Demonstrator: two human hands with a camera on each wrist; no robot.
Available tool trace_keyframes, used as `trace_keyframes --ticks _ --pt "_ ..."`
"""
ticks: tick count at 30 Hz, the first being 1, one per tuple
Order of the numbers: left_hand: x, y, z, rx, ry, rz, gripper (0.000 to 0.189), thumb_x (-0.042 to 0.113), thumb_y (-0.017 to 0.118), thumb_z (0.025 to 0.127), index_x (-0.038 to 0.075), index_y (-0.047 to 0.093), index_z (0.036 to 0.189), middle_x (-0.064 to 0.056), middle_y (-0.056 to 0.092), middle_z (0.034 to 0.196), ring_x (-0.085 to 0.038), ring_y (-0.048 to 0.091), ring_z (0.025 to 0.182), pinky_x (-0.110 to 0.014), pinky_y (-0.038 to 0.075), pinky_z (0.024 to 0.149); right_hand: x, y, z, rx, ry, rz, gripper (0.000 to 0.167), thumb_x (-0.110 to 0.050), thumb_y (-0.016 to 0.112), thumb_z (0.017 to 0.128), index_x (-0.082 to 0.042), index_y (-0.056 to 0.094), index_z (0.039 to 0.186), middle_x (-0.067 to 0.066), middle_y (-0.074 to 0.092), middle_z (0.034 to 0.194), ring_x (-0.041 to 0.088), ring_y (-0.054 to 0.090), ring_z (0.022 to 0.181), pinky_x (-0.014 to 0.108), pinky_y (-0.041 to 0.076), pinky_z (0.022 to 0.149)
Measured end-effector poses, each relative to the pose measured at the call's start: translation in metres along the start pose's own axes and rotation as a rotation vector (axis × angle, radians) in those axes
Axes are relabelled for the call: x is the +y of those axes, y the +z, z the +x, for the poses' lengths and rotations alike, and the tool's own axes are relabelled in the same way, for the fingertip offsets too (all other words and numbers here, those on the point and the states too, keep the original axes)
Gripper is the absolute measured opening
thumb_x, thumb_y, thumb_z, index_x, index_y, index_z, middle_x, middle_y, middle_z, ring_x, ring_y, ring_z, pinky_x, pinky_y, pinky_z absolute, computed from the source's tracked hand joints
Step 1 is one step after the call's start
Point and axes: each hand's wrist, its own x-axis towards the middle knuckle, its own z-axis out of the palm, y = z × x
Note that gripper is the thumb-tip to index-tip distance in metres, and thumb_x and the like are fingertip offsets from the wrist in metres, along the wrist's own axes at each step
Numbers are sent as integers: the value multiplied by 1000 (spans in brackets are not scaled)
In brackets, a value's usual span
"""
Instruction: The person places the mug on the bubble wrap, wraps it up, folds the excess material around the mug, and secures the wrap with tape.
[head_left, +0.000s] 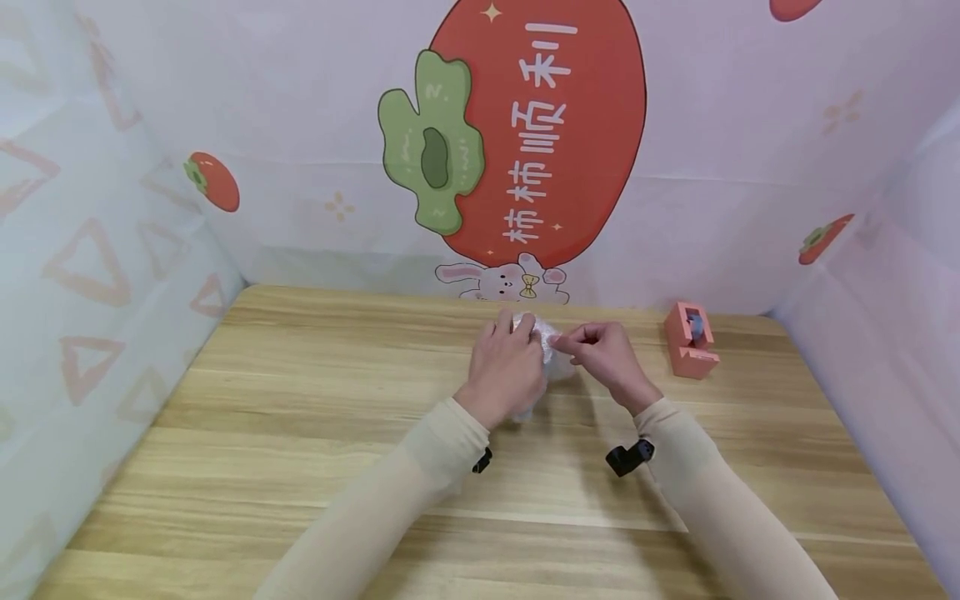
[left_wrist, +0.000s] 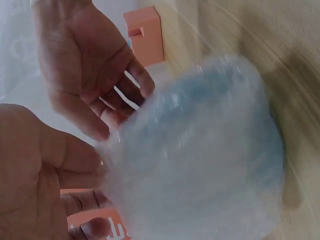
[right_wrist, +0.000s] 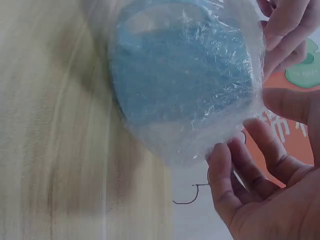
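Observation:
A blue object [right_wrist: 185, 75] with a rounded edge sits inside clear, crinkled bubble wrap [head_left: 560, 366]. The wrapping hides its exact kind. In the head view my left hand [head_left: 504, 367] lies over the bundle, gripping it with fingers bent across the top. From the right, my right hand [head_left: 606, 357] pinches the edge of the wrap between thumb and fingertips. In the left wrist view the wrapped bundle [left_wrist: 200, 150] stands close to the table, and both hands meet at its gathered end.
To the right stands a pink tape dispenser [head_left: 688, 342] with a blue roll of tape. Wood-grain tabletop [head_left: 315, 400] lies beneath both arms. A printed cloth backdrop [head_left: 300, 108] rises at the table's back edge, with more cloth at both sides.

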Motion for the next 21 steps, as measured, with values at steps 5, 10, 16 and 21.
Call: trace_keyframes --ticks 5,10,16,21 --pt "1 5 -5 19 7 23 48 38 45 106 9 60 141 -6 53 140 -28 45 121 -34 44 94 -1 7 -9 52 -108 -113 31 -32 77 90 -3 70 99 10 69 89 24 65 79 28 54 61" --pt "-2 13 -9 91 -3 57 54 47 44 106 12 55 145 -3 58 136 -29 48 124 -40 45 103 -4 12 -14 59 -127 -68 30 -29 76 92 -2 69 103 14 70 90 28 71 76 36 61 65" --pt "-8 24 -14 172 -8 35 54 50 46 105 14 58 144 -4 62 130 -32 52 120 -45 47 99 -3 16 -16 27 -103 23 25 -21 68 99 3 69 106 19 69 91 34 72 78 49 61 72" --pt "-16 29 -9 239 -63 -218 44 46 51 105 19 69 134 -2 64 122 -31 49 116 -45 45 93 -1 16 -14 14 -99 34 27 -22 69 98 4 69 106 21 69 92 37 71 80 49 61 73"
